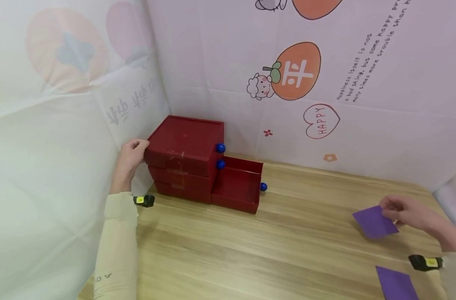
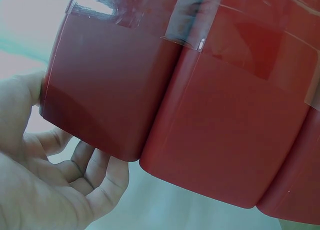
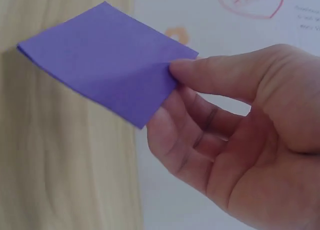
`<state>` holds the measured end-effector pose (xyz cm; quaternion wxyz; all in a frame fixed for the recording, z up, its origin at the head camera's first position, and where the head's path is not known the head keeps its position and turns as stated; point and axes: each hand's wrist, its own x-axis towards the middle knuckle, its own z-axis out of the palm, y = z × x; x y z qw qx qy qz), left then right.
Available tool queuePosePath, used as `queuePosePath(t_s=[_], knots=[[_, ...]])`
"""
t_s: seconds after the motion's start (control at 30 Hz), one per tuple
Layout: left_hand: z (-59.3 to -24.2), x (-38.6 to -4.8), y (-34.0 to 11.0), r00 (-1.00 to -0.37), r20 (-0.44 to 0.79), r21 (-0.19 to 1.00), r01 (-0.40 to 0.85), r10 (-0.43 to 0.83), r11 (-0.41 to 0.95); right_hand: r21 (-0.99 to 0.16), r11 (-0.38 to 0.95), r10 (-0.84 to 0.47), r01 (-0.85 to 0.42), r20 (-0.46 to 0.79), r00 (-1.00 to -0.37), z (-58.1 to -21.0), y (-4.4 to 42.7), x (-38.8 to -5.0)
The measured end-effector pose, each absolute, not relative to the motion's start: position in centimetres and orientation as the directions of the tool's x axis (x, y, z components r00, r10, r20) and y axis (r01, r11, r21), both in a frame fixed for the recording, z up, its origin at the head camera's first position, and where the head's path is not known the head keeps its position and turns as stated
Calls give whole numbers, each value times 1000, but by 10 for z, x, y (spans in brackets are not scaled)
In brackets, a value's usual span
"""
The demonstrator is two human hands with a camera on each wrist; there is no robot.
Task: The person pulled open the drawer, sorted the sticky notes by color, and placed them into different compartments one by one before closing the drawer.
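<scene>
A dark red drawer cabinet (image 1: pixel 183 141) of three stacked tiers stands in the table's back left corner. Its bottom drawer (image 1: pixel 236 185) is pulled out to the right, and no contents show in it. At the cabinet's upper left corner, my left hand (image 1: pixel 133 153) grips the top tier, thumb on the top edge and fingers curled at the end, as the left wrist view shows. Between thumb and fingers my right hand (image 1: pixel 409 211) pinches a purple paper square (image 3: pixel 107 63) above the table's right side. Another purple square (image 1: pixel 396 284) lies nearer the front, partly cut off.
Blue round knobs (image 1: pixel 220 148) stick out from the drawer fronts, one on the open drawer. Clear tape (image 2: pixel 192 15) crosses the cabinet's side. A printed white cloth (image 1: pixel 228 62) hangs behind and left of the wooden table (image 1: pixel 250 250).
</scene>
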<state>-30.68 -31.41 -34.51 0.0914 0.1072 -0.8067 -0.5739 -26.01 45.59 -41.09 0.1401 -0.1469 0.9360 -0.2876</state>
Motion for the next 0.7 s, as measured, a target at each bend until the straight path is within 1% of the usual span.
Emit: queuePosePath(t_s=[0.17, 0.33, 0.4, 0.7], knots=[[-344, -308, -315, -960, 21, 944, -73, -278, 322, -626, 767, -326, -140, -192, -926, -400, 434, -267], [-345, -307, -314, -958, 37, 944, -59, -284, 323, -667, 726, -320, -169, -110, -941, -397, 414, -274], [-344, -307, -314, -958, 40, 944, -56, -283, 324, -678, 716, -313, -166, -98, -945, -397, 405, -278], [-343, -306, -313, -956, 34, 942, -67, -291, 330, -738, 663, -312, -123, -123, -942, -395, 358, -296]])
